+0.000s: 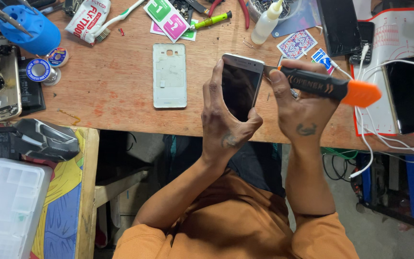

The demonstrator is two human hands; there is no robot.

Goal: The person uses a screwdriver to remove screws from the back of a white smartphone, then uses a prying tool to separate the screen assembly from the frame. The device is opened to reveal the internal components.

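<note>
My left hand (226, 120) grips a white smartphone (239, 86) with a dark screen, held upright above the near edge of the wooden table (116, 81). My right hand (300, 108) is closed around a black opening tool with an orange end (331, 87). Its thin metal blade touches the phone's right edge near the top. A white phone back cover (169, 75) lies flat on the table to the left of the phone.
A blue holder (25, 29), solder reels (41, 70), a toothbrush (118, 19), green and pink wipe packets (167, 18), a squeeze bottle (266, 23) and playing cards (297, 44) lie about. Dark phones (406, 96) and white cables (367, 139) sit on a mat at right. A clear plastic box (5, 206) stands lower left.
</note>
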